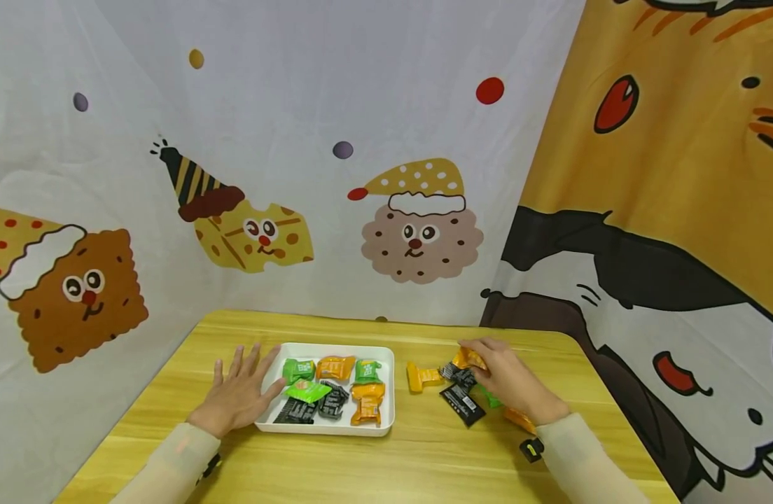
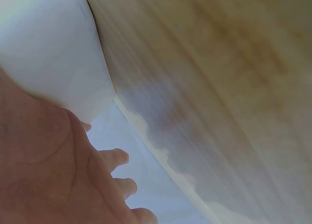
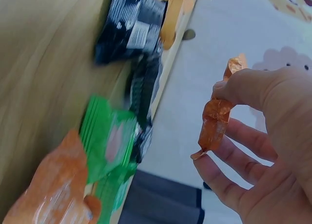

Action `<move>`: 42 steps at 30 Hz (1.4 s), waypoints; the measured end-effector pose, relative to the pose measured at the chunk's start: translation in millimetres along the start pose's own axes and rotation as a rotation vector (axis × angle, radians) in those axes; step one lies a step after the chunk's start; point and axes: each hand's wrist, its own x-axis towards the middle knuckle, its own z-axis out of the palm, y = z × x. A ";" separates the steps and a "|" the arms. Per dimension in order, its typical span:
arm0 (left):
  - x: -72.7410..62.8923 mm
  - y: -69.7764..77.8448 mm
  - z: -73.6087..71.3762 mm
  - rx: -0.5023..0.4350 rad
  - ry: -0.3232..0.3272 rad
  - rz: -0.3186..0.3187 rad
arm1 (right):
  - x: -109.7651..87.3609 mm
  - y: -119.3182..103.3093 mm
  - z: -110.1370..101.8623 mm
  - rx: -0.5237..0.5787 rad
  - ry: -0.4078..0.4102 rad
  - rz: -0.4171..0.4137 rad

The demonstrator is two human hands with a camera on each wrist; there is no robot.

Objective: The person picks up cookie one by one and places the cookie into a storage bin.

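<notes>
My right hand (image 1: 512,378) pinches a small orange-wrapped candy (image 3: 214,119) between thumb and fingers, held above the loose packets in the right wrist view. Around and below that hand lie a yellow-orange packet (image 1: 423,378), black packets (image 1: 463,404), a green packet (image 3: 108,141) and another orange packet (image 3: 53,190). My left hand (image 1: 238,395) is spread at the left side of a white tray (image 1: 326,430), its thumb over the rim and its palm empty. Inside the tray sit green packets (image 1: 298,369), orange packets (image 1: 367,404) and black packets (image 1: 332,400).
The tray and packets stand on a wood-grain table (image 1: 361,469). A printed cloth (image 1: 286,105) with cartoon figures hangs behind the table's far edge, and an orange and black part of it (image 1: 613,266) runs down the right side.
</notes>
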 end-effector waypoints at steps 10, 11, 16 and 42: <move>-0.5 0.9 -0.6 0.004 0.006 0.001 | 11.5 -29.0 3.3 -0.014 -0.031 -0.083; -0.9 1.1 -0.6 0.006 0.007 0.000 | 12.4 -32.5 3.5 -0.016 -0.042 -0.085; -1.7 1.8 -1.3 0.011 -0.002 -0.001 | 16.2 -48.1 5.3 -0.022 -0.058 -0.134; 1.4 -0.3 0.7 0.012 0.005 0.000 | 50.3 -144.5 30.8 -0.002 -0.213 -0.384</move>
